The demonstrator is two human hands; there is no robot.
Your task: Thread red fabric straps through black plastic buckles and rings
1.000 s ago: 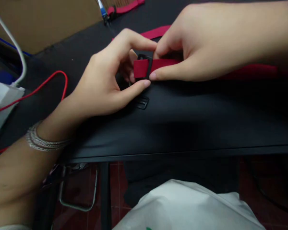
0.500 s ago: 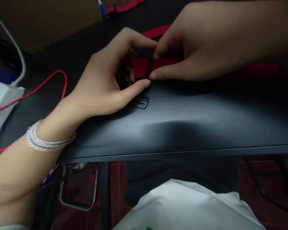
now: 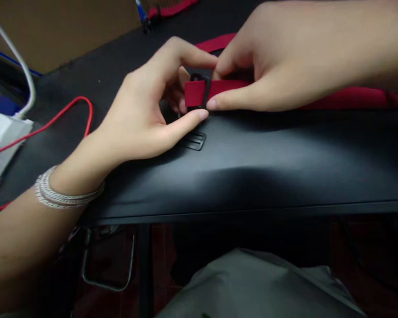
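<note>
- Big stuff: brown cardboard sheet (image 3: 59, 31) top left; dark table surface (image 3: 86, 84) beyond a matte black curved panel (image 3: 252, 185), which fills the middle of the view. Past its near edge: dim red tile floor (image 3: 162, 265), bent metal tube frame (image 3: 108, 288), pale fabric (image 3: 252, 287).
- Off to the left: thin white cable (image 3: 18, 57), looped red wire (image 3: 63, 115), white plastic block (image 3: 0, 132). All sit clear of the hands, likely so nothing snags.
- Left hand (image 3: 135, 119): comes in from lower left, silver wire bracelet (image 3: 53, 194) on the wrist. Narrow grip, holding the buckle end of the strap; fingers curl behind it, partly hidden.
- Right hand (image 3: 285, 66): comes in from the right. Narrow grip; thumb and index pinch the strap just right of the buckle.
- Red webbing strap (image 3: 228, 87): at the centre, at the panel's far edge, between both hands. Long tail runs off right. Opposed pinches look like they keep the webbing from slipping.
- Black plastic buckle (image 3: 199, 78): strap passes through it, mostly covered by fingers.
- Small black slotted plastic slide (image 3: 195, 141): on the panel, just below the left thumb, untouched.
</note>
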